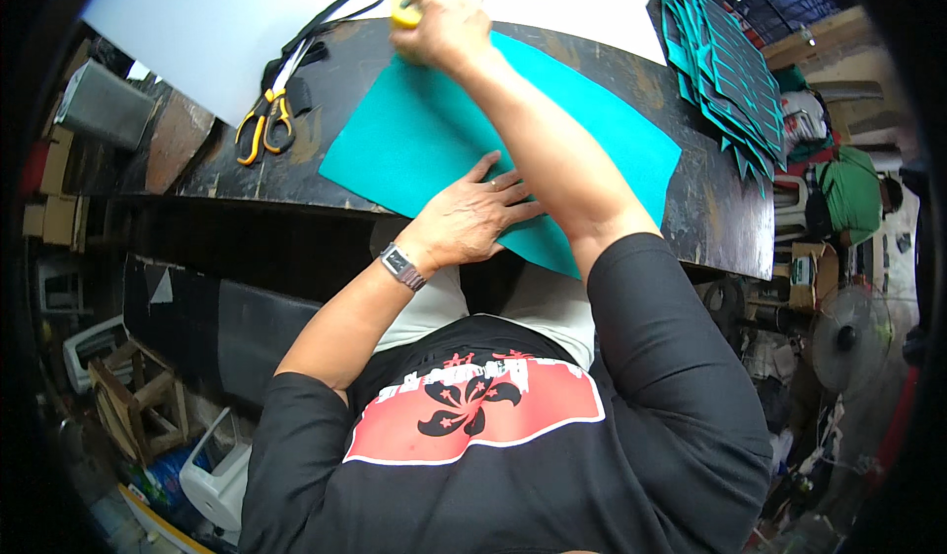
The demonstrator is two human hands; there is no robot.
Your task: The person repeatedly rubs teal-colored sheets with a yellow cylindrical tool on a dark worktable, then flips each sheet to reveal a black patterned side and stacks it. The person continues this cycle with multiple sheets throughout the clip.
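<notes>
A teal sheet [395, 140] of felt-like material lies on the dark worktable, its near edge hanging toward my lap. My left hand [464, 219], with a wristwatch, rests flat on the near part of the sheet, fingers spread. My right arm reaches across to the sheet's far edge. There my right hand [452, 29] is closed around a yellow object [405, 11], mostly covered by the fingers; its kind cannot be made out. Left of the sheet lie scissors [264, 125] with yellow and black handles, beside a black strap [345, 1].
A large white sheet [227, 31] covers the table's far side. At the right, a stack of teal and black cut pieces [725, 75] overhangs the table edge. A grey metal box [107, 105] stands at the left. Farther right are a fan [848, 332] and a person in green [850, 194].
</notes>
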